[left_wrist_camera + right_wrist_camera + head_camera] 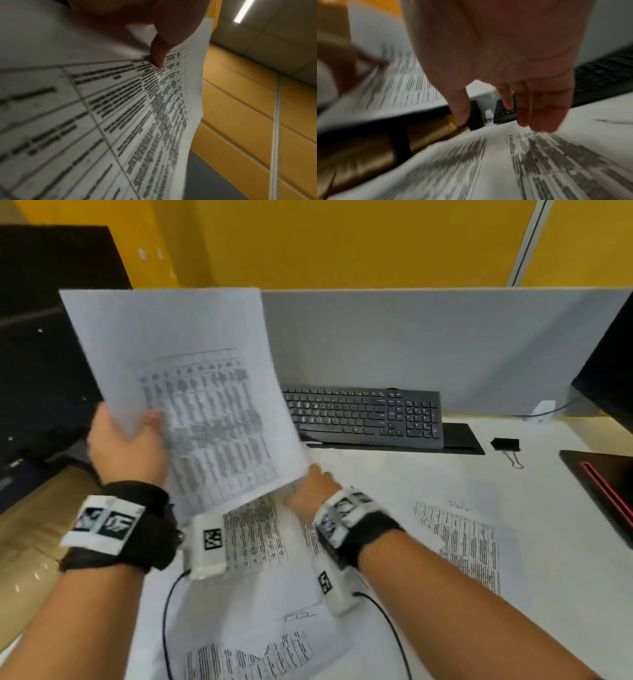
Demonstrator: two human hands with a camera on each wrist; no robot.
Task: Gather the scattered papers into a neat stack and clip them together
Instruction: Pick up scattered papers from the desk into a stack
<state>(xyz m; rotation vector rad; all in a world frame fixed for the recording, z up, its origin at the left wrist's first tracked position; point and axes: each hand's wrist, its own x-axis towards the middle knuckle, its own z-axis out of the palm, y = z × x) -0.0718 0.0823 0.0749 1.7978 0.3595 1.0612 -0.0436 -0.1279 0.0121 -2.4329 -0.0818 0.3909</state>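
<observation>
My left hand (pixel 128 445) pinches a printed sheet (pixel 191 392) at its left edge, thumb on the printed face, fingers behind. Sheet is lifted off the table (pixel 548 542), tilted, its upper corner toward the grey partition (pixel 445 344). Left wrist view: thumb (pixel 158 54) pressed on the table grid of the print, paper curving away below.

My right hand (pixel 313 491) is low over the table, just under the lifted sheet's lower right corner. Right wrist view: fingers (pixel 539 108) extended downward, relaxed, tips just above a sheet on the table (pixel 539 162); holding nothing. Picture blurred; contact with the paper cannot be told.

More printed sheets lie loose on the table: one under my wrists (pixel 253 539), one to the right (pixel 469 546), one at the near edge (pixel 250 652). They overlap unevenly.

Black binder clip (pixel 506 444) sits on the table to the right of the black keyboard (pixel 363 416), well apart from both hands.
</observation>
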